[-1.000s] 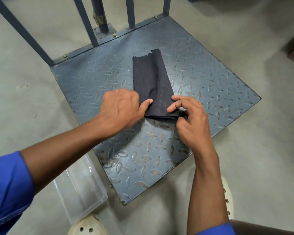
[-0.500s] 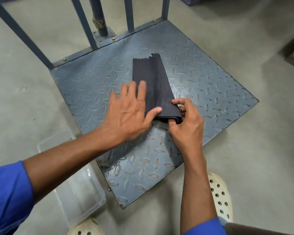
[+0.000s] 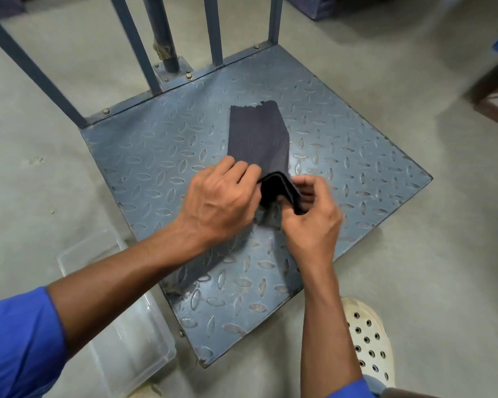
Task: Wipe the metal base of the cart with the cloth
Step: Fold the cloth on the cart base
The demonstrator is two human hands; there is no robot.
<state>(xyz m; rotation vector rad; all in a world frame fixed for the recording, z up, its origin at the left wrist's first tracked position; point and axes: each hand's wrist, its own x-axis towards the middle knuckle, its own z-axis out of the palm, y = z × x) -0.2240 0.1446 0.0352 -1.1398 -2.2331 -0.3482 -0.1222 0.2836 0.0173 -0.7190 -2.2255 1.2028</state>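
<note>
- The dark ribbed cloth [image 3: 258, 139] lies on the checker-plate metal base [image 3: 161, 145] of the cart, a little above the centre of the frame; its far, frayed end rests flat on the plate and its near end is lifted and doubled over.
- The left hand [image 3: 222, 199] pinches the left side of that raised fold, fingers closed on the fabric.
- The right hand [image 3: 314, 214] grips the right side of the same fold, thumb and fingers clamped on it, so the 2 hands sit close together with only the fold between them.
- Judging by this, the cloth is being folded into a pad; wiping has not visibly begun.
- The plate shows dull, rusty patches toward its near corner at lower centre, and no area looks freshly wiped.
- Left to do, as I read it: finish the fold, press the pad down, and stroke it across the whole plate, including the edge by the upright bars [image 3: 213, 27] at the top.
- A clear plastic tub [image 3: 121, 326] sits on the concrete floor [image 3: 41, 133] at lower left, touching nothing in play.
- A perforated cream shoe [image 3: 368, 340] shows at lower right, just beside the plate's near edge.
</note>
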